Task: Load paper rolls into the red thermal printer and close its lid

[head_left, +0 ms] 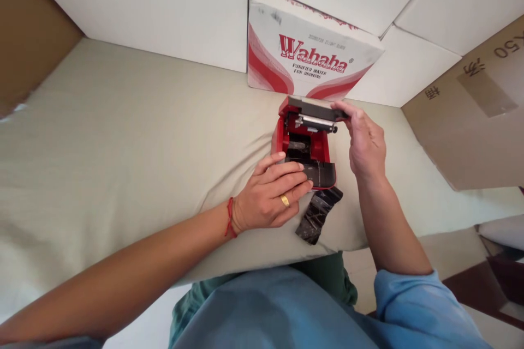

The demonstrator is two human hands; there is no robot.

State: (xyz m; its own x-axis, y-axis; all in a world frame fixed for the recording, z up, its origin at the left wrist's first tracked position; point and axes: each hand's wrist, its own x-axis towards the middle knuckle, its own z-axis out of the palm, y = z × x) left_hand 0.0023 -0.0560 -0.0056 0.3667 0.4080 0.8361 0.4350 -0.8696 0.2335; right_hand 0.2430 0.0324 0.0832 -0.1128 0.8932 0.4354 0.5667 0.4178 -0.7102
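A small red and black label printer [320,144] sits on the cloth-covered surface with its lid [313,109] raised. Under the lid shows a roller [314,123]; dark, shiny material lies inside the red bay. From the front edge a strip of black, glossy labels [317,217] hangs down onto the cloth. My left hand [275,192] lies with outstretched fingers along the printer's front left, touching the black front part and the strip there. My right hand [365,139] grips the right end of the raised lid between thumb and fingers.
Behind the printer stands a white and red Wahaha water carton [315,60] against white boxes [172,5]. A brown cardboard box [470,120] is at the right, another brown panel [33,27] at the far left. The pale green cloth [143,131] has creases.
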